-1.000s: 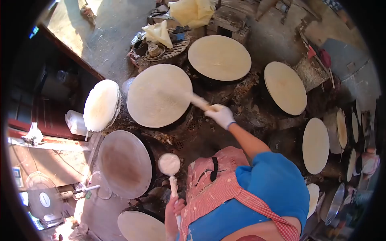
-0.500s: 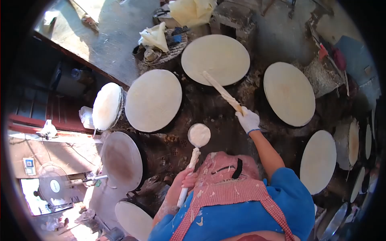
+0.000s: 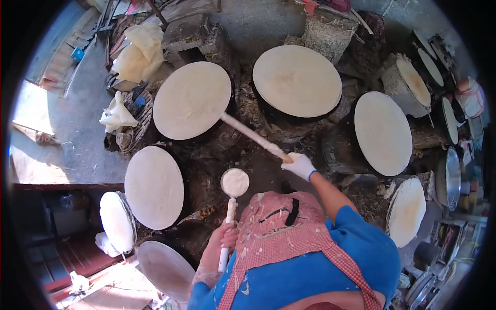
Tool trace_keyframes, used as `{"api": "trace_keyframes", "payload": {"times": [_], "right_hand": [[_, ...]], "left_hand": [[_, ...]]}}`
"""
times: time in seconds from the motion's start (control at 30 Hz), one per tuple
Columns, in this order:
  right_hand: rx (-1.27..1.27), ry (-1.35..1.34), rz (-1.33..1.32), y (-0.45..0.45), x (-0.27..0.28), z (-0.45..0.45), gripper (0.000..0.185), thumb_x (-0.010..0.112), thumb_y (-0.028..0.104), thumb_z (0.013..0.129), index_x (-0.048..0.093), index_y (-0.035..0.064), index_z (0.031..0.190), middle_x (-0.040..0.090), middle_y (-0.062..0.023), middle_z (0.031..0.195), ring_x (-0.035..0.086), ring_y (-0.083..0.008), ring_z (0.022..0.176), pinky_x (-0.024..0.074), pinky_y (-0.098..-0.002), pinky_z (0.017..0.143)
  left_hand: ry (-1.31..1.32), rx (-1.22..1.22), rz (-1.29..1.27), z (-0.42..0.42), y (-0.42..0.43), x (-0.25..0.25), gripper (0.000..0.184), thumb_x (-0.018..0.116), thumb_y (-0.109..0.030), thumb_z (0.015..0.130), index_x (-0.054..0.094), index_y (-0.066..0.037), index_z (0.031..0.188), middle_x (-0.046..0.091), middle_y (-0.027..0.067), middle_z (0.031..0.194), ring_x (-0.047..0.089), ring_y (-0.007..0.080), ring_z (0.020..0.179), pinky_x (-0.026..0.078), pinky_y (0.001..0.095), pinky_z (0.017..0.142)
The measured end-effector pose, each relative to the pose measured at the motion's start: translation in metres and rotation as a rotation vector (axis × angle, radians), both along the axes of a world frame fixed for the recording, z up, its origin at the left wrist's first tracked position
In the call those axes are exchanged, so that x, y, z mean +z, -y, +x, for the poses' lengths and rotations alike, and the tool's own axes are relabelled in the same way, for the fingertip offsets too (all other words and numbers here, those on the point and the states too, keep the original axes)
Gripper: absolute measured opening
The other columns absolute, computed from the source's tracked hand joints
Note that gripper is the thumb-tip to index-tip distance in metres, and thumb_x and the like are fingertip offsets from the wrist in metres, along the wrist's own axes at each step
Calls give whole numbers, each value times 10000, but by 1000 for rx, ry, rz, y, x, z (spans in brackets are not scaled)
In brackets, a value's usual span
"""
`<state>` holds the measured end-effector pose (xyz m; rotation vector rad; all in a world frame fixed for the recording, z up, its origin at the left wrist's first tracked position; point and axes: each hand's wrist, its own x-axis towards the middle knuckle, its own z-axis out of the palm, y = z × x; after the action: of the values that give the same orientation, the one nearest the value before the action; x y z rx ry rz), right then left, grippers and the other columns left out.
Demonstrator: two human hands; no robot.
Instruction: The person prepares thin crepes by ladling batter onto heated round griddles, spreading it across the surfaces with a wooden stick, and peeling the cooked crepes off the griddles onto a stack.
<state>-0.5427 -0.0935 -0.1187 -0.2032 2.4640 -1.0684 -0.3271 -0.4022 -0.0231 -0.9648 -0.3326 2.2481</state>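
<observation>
My left hand [image 3: 226,237] is closed around the white handle of a ladle [image 3: 230,211]. Pale, thick batter [image 3: 235,183] fills the ladle's bowl, in front of the apron. In a white glove, my right hand [image 3: 299,166] grips a long batter-coated wooden stick [image 3: 252,137]. The stick's far end meets the lower right edge of a round griddle covered by a pale batter sheet [image 3: 192,101]. Another batter-covered griddle [image 3: 297,81] lies beyond my right hand, and a third [image 3: 383,133] is to its right.
More round griddles surround me, including a coated one [image 3: 154,187] at left and a bare grey one [image 3: 166,269] at lower left. A woven basket [image 3: 142,121] with pale cloth stands beyond. A metal basin [image 3: 453,178] sits at far right.
My view has turned right, so the griddles appear shifted left. The stick's tip has moved from over the batter sheet to its near edge. The ladle stays in my left hand.
</observation>
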Motion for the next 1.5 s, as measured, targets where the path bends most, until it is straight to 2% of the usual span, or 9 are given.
{"api": "trace_keyframes", "payload": {"times": [0.2,0.4,0.47,0.73,0.9,1.07,1.2,1.4,1.5], "right_hand": [[-409,-196,-226,-67,21,5,476,671,296,760,576,38,1149,623,-172,1071,609,-254,979,453,-322,843],[-573,-283,-248,-128,-2,-3,474,624,154,799,517,48,1248,594,-179,1154,601,-240,1010,444,-318,866],[-638,-295,-359,-130,-2,-14,509,603,101,799,507,141,1298,563,13,717,393,-54,453,314,-222,373],[-531,-131,-390,-91,4,-60,443,635,167,794,573,147,1232,467,33,606,368,-50,456,306,-231,394],[-431,-264,476,-82,44,-72,429,542,496,807,651,139,1018,634,-203,798,617,-374,757,478,-459,681],[-486,-201,140,-46,-2,-73,449,543,448,810,560,226,1200,630,-223,824,604,-402,807,463,-475,736],[-467,-209,556,-44,22,-83,373,523,454,828,620,189,1073,639,-197,796,621,-377,762,487,-452,690],[-514,-313,24,-12,18,-61,411,616,291,808,591,129,1184,659,-180,782,642,-260,687,480,-357,616],[-730,339,-549,-2,44,-55,419,622,258,815,586,136,1214,609,-87,655,556,-140,507,418,-269,452]], "left_hand": [[-17,-210,-289,-91,-32,19,152,488,-205,895,432,-136,772,322,-25,496,296,72,332,251,211,273],[-672,-223,-762,-262,-116,20,171,494,-79,884,352,-175,893,346,-20,482,324,103,313,254,260,263],[-644,-185,-803,-318,-151,16,187,486,-53,875,339,-167,894,339,-17,490,320,105,315,269,269,270],[-400,-106,-970,-408,-196,-41,208,484,-34,855,308,-142,879,271,-49,512,287,84,350,251,225,295],[-337,-99,-804,-396,-167,-42,209,477,-28,864,326,-168,830,274,-52,516,285,61,359,248,205,296],[-385,-109,-770,-389,-156,-44,220,475,-31,871,328,-190,833,274,-56,512,291,60,369,244,205,298],[-289,-90,-673,-388,-144,-47,213,481,-34,870,330,-175,819,274,-53,508,281,63,368,242,207,303],[-293,-154,-717,-387,-140,-39,204,468,-72,887,342,-132,738,279,-43,488,278,82,355,247,220,309],[-81,-222,-282,-394,-115,-38,335,477,-107,880,307,-135,593,292,-41,471,285,87,340,247,233,304]]}}
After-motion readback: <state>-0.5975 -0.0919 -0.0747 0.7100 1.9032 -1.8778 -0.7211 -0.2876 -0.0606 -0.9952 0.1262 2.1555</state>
